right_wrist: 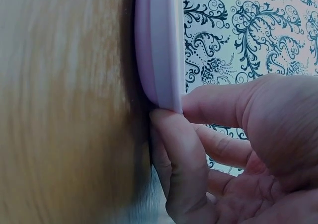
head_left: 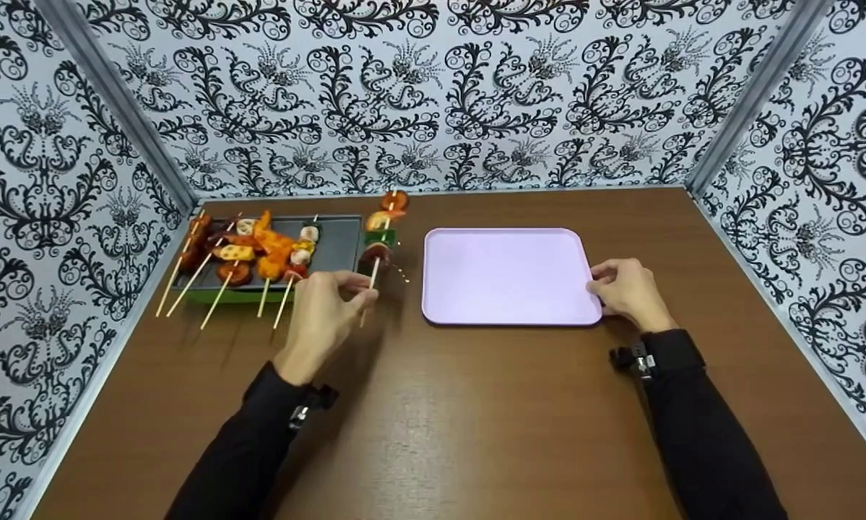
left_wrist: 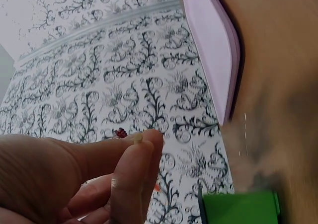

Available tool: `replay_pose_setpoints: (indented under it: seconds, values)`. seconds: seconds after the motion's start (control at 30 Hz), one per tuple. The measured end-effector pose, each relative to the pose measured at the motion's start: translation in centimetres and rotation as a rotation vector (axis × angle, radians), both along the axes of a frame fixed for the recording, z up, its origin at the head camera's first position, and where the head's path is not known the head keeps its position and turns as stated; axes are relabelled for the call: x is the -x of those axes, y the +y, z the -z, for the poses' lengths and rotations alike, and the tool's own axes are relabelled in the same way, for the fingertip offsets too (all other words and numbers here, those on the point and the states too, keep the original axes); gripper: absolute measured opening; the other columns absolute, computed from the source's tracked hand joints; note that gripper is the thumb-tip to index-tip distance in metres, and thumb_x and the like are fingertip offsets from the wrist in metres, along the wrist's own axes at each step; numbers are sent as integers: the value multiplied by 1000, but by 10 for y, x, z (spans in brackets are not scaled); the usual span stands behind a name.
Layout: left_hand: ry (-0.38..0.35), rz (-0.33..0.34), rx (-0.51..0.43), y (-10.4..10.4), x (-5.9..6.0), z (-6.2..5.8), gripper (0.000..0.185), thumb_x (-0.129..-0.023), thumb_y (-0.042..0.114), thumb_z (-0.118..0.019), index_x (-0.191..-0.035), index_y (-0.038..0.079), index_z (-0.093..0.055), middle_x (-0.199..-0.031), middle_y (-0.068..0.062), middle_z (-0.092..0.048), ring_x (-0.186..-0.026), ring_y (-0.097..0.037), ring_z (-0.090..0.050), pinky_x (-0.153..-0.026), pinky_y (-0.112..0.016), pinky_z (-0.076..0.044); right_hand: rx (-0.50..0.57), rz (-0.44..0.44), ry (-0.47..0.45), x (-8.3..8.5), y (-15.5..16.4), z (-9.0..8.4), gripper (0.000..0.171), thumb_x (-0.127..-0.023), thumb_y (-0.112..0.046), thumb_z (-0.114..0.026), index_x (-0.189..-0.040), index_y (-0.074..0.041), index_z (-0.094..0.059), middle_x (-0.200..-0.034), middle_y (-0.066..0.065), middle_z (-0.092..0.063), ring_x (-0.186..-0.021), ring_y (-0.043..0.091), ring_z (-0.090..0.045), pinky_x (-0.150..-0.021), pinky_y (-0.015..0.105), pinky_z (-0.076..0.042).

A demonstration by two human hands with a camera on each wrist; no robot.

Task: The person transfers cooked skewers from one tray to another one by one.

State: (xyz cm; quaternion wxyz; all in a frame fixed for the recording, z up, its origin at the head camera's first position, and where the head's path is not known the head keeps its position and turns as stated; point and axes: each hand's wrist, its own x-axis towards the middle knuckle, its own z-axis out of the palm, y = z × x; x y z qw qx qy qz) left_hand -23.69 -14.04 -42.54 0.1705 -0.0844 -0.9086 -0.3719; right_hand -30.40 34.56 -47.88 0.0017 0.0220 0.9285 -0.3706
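Note:
My left hand point(head_left: 326, 315) pinches the bare stick of a skewer point(head_left: 379, 238) between thumb and fingers, in the gap between grill and tray. Threaded on it are an orange-red round piece, a yellowish piece, a green piece and a dark round one. In the left wrist view only the stick's end shows between the fingertips point(left_wrist: 144, 143). My right hand point(head_left: 629, 292) grips the right edge of a pale purple tray point(head_left: 505, 278) lying on the table. In the right wrist view the thumb is on the rim and the fingers are below it.
A dark grill tray point(head_left: 340, 242) with a green base point(head_left: 219, 296) stands at the left back. Several loaded skewers point(head_left: 277, 249) lie across it, their sticks jutting over its front edge. Patterned walls point(head_left: 433, 94) enclose the brown table point(head_left: 461, 419) at the back and sides.

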Motion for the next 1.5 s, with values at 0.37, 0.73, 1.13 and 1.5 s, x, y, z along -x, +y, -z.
replay_pose_setpoints:
  seconds: [0.37, 0.73, 1.13, 1.5]
  values:
    - [-34, 82, -52, 49, 6, 6, 15, -86, 19, -89, -98, 13, -84, -84, 7, -78, -69, -6, -70, -68, -31, -56, 48, 7, -28, -9, 6, 1, 32, -95, -13, -73, -123, 3, -70, -106, 22, -72, -86, 29, -71, -61, 32, -62]
    - [-105, 209, -136, 91, 15, 6, 15, -89, 18, -86, -98, 7, -82, -82, 3, -78, -60, -2, -70, -55, -25, -58, 70, -5, -22, -5, 2, -4, 32, -94, -11, -73, -122, 3, -71, -105, 23, -73, -81, 25, -72, -61, 34, -63]
    - [-137, 281, -136, 131, 27, 18, 8, -89, 18, -86, -91, 11, -82, -78, 5, -77, -56, -1, -68, -53, -23, -56, 120, -4, -44, -1, 1, -4, 33, -95, -10, -73, -125, 3, -70, -109, 26, -72, -80, 25, -74, -61, 34, -63]
    - [-204, 298, -147, 171, 35, 33, 7, -88, 17, -86, -90, 12, -82, -77, 6, -76, -52, -1, -65, -53, -22, -56, 118, 12, -69, 1, 2, -1, 33, -95, -10, -72, -126, 2, -69, -109, 24, -72, -80, 25, -73, -62, 35, -63]
